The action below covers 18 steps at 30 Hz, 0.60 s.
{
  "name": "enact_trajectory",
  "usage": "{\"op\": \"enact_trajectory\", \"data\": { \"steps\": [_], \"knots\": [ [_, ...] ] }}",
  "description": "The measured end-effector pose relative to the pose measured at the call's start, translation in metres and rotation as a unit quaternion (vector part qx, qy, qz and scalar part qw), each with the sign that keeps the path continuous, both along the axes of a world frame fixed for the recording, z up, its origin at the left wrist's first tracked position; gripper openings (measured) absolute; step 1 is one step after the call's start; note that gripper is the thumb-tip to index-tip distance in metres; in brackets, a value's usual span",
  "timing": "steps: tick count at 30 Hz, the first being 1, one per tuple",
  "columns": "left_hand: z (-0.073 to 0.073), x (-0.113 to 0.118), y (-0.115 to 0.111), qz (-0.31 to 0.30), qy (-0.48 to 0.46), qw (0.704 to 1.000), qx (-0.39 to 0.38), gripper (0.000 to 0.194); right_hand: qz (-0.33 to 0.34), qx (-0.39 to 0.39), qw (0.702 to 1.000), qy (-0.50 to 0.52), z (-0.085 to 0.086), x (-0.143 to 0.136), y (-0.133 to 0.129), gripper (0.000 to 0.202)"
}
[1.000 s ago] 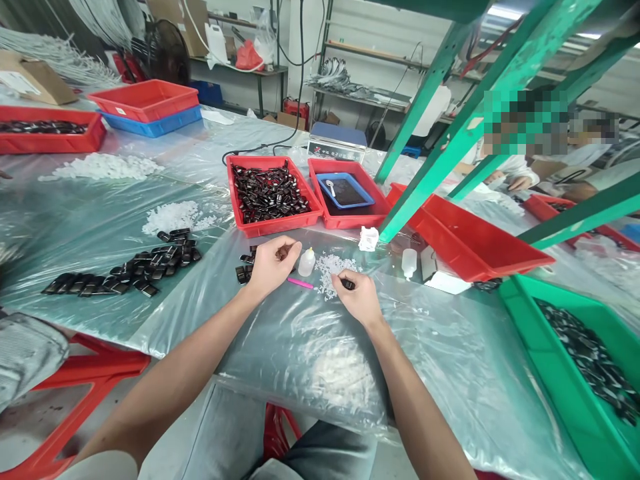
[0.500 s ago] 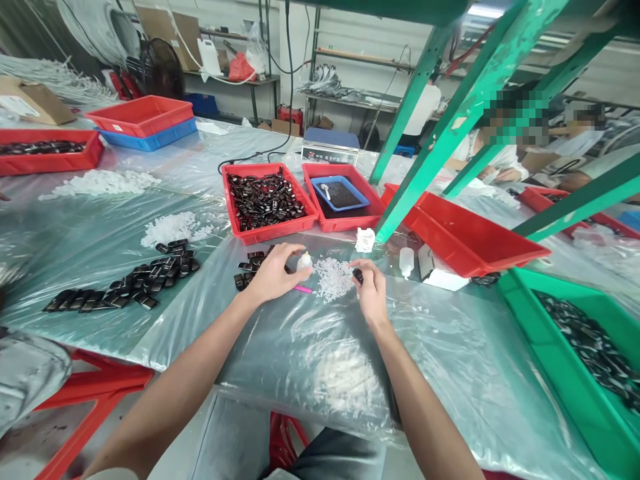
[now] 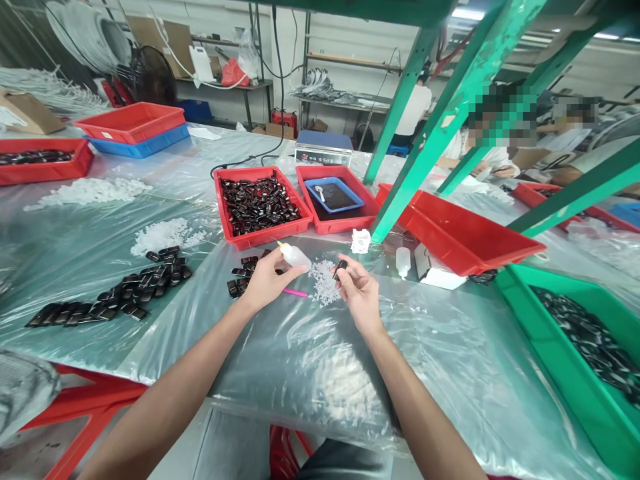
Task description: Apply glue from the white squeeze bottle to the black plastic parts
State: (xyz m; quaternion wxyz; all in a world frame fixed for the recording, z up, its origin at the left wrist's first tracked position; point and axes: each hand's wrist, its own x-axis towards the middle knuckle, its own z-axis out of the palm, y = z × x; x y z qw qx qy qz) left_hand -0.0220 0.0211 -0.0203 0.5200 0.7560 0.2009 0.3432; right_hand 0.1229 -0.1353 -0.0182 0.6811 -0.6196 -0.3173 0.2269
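Note:
My left hand (image 3: 270,279) grips a small white squeeze bottle (image 3: 296,257), tilted so its yellow tip points up and left. Between the thumb and fingers of my right hand (image 3: 359,291) is a black part (image 3: 340,268). A pile of small clear pieces (image 3: 324,283) lies on the plastic-covered table between my hands. Beside my left hand rests a pink stick (image 3: 295,292), and several black parts (image 3: 238,287) lie left of that hand, partly hidden by it.
Behind my hands stand a red tray of black parts (image 3: 263,203) and a red tray holding a blue tray (image 3: 335,195). Green posts (image 3: 400,183) rise at right, near a tilted red tray (image 3: 465,240) and a green bin (image 3: 545,347). A second bottle (image 3: 403,262) stands right.
My left hand has lifted the bottle and tipped it to the left. My right hand has turned and moved slightly left with the black part. The whole view has shifted slightly.

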Motion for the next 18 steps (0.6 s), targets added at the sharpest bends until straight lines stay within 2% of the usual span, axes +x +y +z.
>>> {"op": "enact_trajectory", "data": {
  "steps": [4, 10, 18],
  "knots": [
    [0.004, 0.002, -0.005, -0.014, -0.064, 0.993, -0.097, 0.049, 0.023, -0.019, 0.999, 0.01, 0.002, -0.001, 0.0, 0.05],
    [0.011, 0.002, -0.01, -0.021, -0.105, 0.973, -0.207, 0.05, 0.046, 0.001, 0.999, 0.018, -0.001, -0.002, 0.0, 0.05],
    [0.02, 0.001, -0.01, -0.053, -0.124, 0.894, -0.427, 0.036, 0.053, 0.006, 0.998, 0.044, -0.001, -0.003, 0.0, 0.059]
  ]
}}
